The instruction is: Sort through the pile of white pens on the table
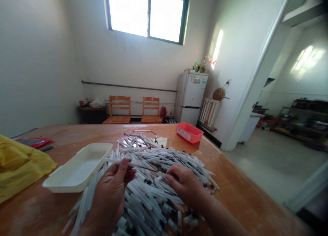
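Observation:
My left hand [116, 176] is closed, thumb and fingers pinching a whitish pen barrel [110, 160] whose end points left over the white tray. From its right side a thin dark pen refill [147, 168] reaches toward my right hand [180, 181]. The fingers of my right hand are pinched together near the tip of that refill; what sits between them is too small to make out. Beneath both hands spreads a big heap of pen parts [146, 198]: translucent white barrels, dark refills and small black pieces.
The white plastic tray [55, 185] stands left of the heap on the brown table [220, 208]. A pink basket [196, 138] is at the far right edge. Yellow cloth or plastic [23, 167] lies at left. Beyond are two wooden chairs [120, 107] and a fridge [191, 95].

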Available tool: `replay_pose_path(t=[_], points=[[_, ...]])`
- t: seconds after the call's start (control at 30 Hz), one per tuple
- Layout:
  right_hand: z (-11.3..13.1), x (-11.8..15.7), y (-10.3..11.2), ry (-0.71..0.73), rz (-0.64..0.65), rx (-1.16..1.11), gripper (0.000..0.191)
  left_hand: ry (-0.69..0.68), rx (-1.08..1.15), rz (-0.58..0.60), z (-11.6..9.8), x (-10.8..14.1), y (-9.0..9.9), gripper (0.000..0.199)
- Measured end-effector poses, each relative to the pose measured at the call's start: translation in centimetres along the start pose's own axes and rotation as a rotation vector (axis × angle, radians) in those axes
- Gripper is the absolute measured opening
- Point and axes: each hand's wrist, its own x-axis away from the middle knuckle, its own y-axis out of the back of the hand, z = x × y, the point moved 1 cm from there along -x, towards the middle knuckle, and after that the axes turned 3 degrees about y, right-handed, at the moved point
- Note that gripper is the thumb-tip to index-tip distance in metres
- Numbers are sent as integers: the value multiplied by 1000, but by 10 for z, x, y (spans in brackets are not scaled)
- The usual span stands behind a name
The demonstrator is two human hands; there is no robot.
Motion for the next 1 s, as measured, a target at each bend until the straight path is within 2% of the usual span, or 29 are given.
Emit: replay_pose_path(t=[0.07,0.17,0.27,0.33,0.47,0.53,0.6,0.7,0.83,0.93,1.0], points=[[-8,-1,5,-23,10,65,14,-123,-63,-69,-7,-8,8,34],[-13,0,11,-102,0,143,12,-326,-405,-111,-14,-14,17,34],[-3,4,14,-134,9,142,12,-564,-797,22,-10,-14,16,31],[12,8,12,-56,36,102,14,-661,-945,129,-2,-13,13,34],[42,20,-8,242,121,82,27,-702,-1046,222,15,-16,9,41],[46,25,-25,377,202,138,36,-721,-1050,209,18,-17,10,40],[43,26,-39,444,267,200,37,-731,-1053,183,18,-17,11,38],[32,23,-50,405,283,252,29,-748,-1070,164,14,-14,11,36],[16,14,-48,304,265,281,27,-807,-1079,194,8,-5,6,32],[2,6,-42,237,278,295,29,-841,-1101,300,7,8,-1,27],[-10,2,-39,183,265,312,33,-844,-1129,439,8,20,-8,23]])
